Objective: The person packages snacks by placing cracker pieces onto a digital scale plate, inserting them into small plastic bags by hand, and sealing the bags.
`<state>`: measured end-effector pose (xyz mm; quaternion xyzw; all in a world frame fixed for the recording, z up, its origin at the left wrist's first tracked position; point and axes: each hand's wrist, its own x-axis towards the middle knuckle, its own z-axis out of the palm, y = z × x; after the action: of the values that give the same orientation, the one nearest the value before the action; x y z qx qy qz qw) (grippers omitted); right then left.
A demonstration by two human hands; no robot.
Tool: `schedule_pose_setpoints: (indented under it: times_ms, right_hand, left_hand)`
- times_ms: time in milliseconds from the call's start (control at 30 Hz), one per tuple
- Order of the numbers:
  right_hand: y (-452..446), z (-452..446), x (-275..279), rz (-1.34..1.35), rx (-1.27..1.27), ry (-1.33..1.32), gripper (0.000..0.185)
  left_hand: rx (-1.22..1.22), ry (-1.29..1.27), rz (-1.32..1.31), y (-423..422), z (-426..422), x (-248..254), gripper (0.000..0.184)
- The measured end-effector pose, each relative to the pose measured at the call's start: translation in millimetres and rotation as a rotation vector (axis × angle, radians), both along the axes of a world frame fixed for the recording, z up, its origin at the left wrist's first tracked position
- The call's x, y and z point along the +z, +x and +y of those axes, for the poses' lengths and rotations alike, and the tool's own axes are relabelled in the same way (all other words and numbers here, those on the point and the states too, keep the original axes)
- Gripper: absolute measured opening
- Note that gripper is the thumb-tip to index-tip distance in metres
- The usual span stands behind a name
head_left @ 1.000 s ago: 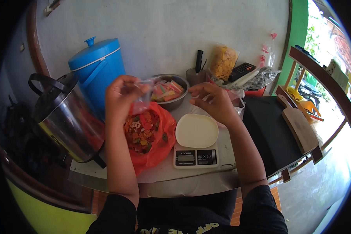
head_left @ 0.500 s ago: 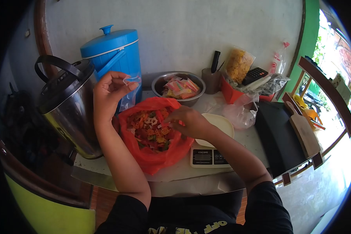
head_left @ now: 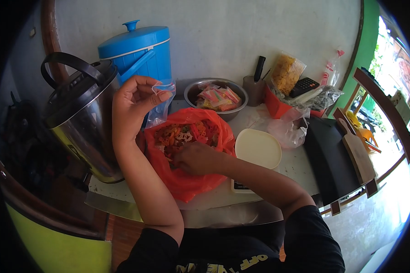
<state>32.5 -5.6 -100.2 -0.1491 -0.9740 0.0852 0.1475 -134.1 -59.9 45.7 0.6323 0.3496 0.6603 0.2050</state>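
My left hand [head_left: 139,100] pinches the top edge of a small clear plastic bag [head_left: 158,111], which hangs open-mouthed above the far left rim of a red plastic bag [head_left: 184,189]. Colourful small snack pieces [head_left: 173,134] fill the red bag. Down among them is my right hand [head_left: 193,158], its fingertips hidden in the pieces. A kitchen scale with a cream tray [head_left: 258,149] stands just right of the red bag, partly covered by my right forearm.
Behind the red bag sits a metal bowl [head_left: 241,107] of small packets. A steel container [head_left: 89,127] and a blue cooler [head_left: 136,45] stand at the left. At the right are a red basket [head_left: 277,105], crumpled clear plastic [head_left: 291,132] and a wooden board [head_left: 357,152].
My right hand has moved left from near the scale and down into the snack pieces. My left hand still holds the clear bag. The view has shifted, so the table's objects appear farther right.
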Motion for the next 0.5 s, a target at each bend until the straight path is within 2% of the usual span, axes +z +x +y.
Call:
schedule_pose_setpoints:
  times_ms: [67,267,367,467,500]
  right_hand:
    - [7,-13,23,-0.148,-0.034,-0.233,0.033]
    - [15,-24,10,-0.139,-0.001,-0.030,0.033]
    - [21,-6,42,0.233,-0.241,-0.079,0.031]
    - [35,6,76,0.642,-0.308,-0.114,0.028]
    - [33,3,70,0.541,-0.217,-0.124,0.028]
  left_hand:
    - [0.000,-0.001,0.004,2,-1,1,0.028]
    - [-0.011,-0.002,0.008,5,1,0,0.027]
    - [-0.018,0.010,-0.002,5,1,0,0.027]
    - [-0.014,-0.010,-0.009,6,-1,1,0.027]
    - [-0.015,0.002,-0.001,6,0,1,0.027]
